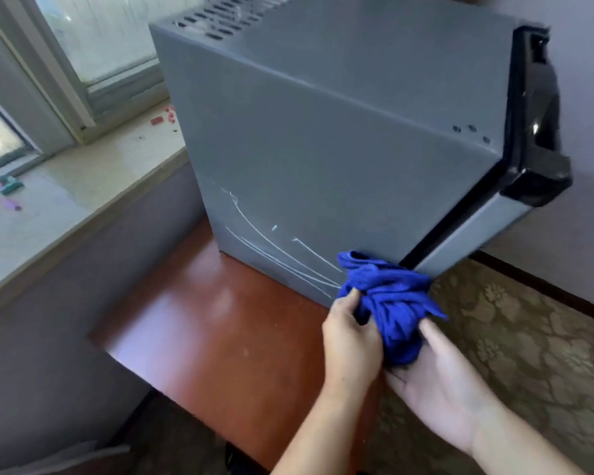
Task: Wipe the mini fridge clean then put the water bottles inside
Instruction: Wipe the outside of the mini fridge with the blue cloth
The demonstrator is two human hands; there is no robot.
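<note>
My left hand (352, 341) pinches a bunched blue cloth (388, 303), fingers curled into its folds. My right hand (443, 382) lies palm up beneath the cloth, fingers fairly straight, cradling it rather than gripping. The top of the cloth touches the lower corner of the grey mini fridge (323, 149), just where its side panel meets the door (477, 231) (black-trimmed, on the right). Thin white scratch marks (271, 248) curve across the side panel just left of the cloth. The fridge stands on a glossy reddish-brown table (203, 320). To the left runs a pale stone windowsill (66, 200) with small coloured bits scattered on it, below a window (110, 36). A patterned brown carpet (528, 337) lies to the right.
</note>
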